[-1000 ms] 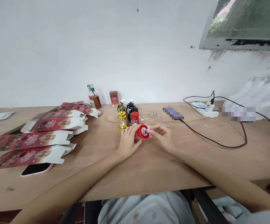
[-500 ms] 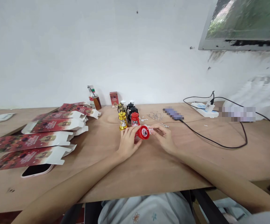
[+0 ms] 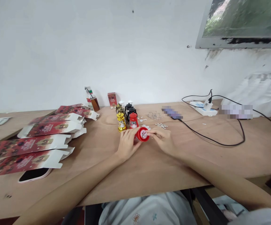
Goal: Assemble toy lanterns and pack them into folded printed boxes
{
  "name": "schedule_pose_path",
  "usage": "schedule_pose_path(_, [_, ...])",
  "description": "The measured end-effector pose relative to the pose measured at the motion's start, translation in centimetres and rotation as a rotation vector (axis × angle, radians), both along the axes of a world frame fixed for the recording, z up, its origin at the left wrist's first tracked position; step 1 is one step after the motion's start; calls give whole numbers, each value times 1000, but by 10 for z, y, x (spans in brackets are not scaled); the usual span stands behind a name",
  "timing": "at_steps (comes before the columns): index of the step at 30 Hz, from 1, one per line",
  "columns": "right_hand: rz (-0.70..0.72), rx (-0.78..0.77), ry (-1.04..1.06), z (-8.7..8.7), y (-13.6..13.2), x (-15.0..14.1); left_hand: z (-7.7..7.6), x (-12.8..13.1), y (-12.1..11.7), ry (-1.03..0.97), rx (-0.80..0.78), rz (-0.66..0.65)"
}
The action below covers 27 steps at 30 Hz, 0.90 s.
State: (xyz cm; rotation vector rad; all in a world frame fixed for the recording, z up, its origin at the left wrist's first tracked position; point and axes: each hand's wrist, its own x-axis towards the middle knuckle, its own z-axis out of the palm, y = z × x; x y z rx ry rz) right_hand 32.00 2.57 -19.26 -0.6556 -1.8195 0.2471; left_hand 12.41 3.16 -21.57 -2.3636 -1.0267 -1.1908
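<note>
My left hand [image 3: 126, 144] is wrapped round a small red toy lantern [image 3: 142, 134] lying on its side, its base turned toward me. Against that base my right hand [image 3: 163, 139] has its fingertips pinched; whether they hold a small part I cannot make out. Just behind the hands stands a cluster of little lanterns: a gold one [image 3: 121, 122], a red one [image 3: 133, 120] and black ones [image 3: 130, 110]. Small silver parts [image 3: 161, 125] lie scattered to the right of them on the wooden table [image 3: 149, 165].
Several flat red and white cartons [image 3: 44, 128] lie in a row at the left, one over a phone [image 3: 33, 175]. A bottle [image 3: 91, 99] and a small red box [image 3: 112, 99] stand by the wall. A power strip [image 3: 202, 107] and black cable [image 3: 219, 142] run at the right.
My right fingers have moved from beside the lantern's base onto it. The view has shifted slightly right and down; my left hand keeps its hold.
</note>
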Motion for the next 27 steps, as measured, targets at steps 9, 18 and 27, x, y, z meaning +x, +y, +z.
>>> schedule_pose_path(9, [-99, 120, -62, 3, -7, -2, 1, -1, 6, 14, 17, -83])
schedule_pose_path(18, [-203, 295, -270, -3, -4, -2, 4, 0, -1, 75, 14, -20])
schedule_pose_path(27, [-283, 462, -317, -4, -4, -4, 6, 1, -3, 92, 66, -6])
